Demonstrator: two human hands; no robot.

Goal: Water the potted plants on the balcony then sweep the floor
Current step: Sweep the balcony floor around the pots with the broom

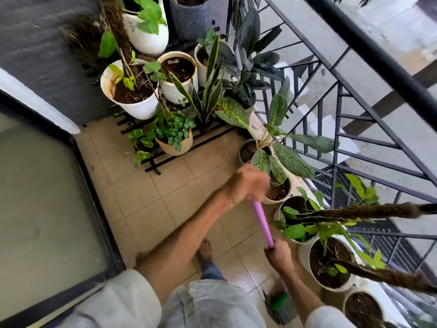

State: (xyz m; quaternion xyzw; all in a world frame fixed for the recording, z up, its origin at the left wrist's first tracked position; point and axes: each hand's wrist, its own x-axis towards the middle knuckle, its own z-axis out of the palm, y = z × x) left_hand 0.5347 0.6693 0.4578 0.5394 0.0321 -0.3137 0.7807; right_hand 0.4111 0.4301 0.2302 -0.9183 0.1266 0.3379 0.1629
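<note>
sweeping looks underway: the left hand grips the top of the purple broom handle, the right hand grips lower, bristles at bottom centre on wet-looking tiles; potted plants line the frame's top and right, soil dark, watering likely done.

Soft overcast daylight enters from 2 o'clock; shadows faint. Glare on wet floor tiles at 6 o'clock. Motion blur on left hand. Wide-angle bending at edges.

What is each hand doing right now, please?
Left hand: grips the top of the purple broom handle.
Right hand: grips the same handle lower down, above the broom head.
</note>
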